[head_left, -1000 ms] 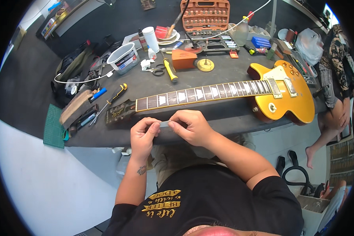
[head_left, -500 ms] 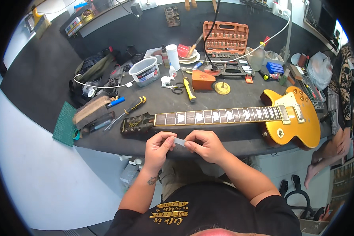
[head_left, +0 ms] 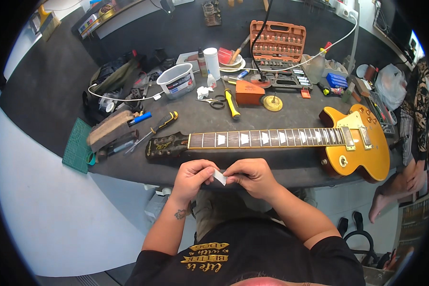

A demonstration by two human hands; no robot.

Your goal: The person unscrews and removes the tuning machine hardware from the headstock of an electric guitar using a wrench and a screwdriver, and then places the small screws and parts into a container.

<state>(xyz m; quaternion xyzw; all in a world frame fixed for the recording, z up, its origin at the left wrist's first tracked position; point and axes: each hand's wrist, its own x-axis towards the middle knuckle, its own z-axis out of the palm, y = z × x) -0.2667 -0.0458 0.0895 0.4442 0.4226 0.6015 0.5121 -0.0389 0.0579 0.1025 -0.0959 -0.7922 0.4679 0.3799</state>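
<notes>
A gold electric guitar (head_left: 352,143) lies flat on the dark workbench (head_left: 195,114), body to the right, dark headstock (head_left: 164,145) to the left, with no strings showing on its inlaid neck. In front of the bench edge, my left hand (head_left: 191,177) and my right hand (head_left: 251,176) pinch a small white strip (head_left: 219,177) between their fingertips, just below the middle of the neck.
Behind the guitar lie a yellow-handled tool (head_left: 232,104), scissors (head_left: 213,101), an orange block (head_left: 249,92), a brass disc (head_left: 272,103), a white tub (head_left: 177,80) and an orange socket set (head_left: 277,39). Hand tools and a green cutting mat (head_left: 77,145) sit left. Another person (head_left: 414,143) sits at the right.
Both hands stay together on the white strip. The camera has tilted, so the bench and guitar sit lower in view.
</notes>
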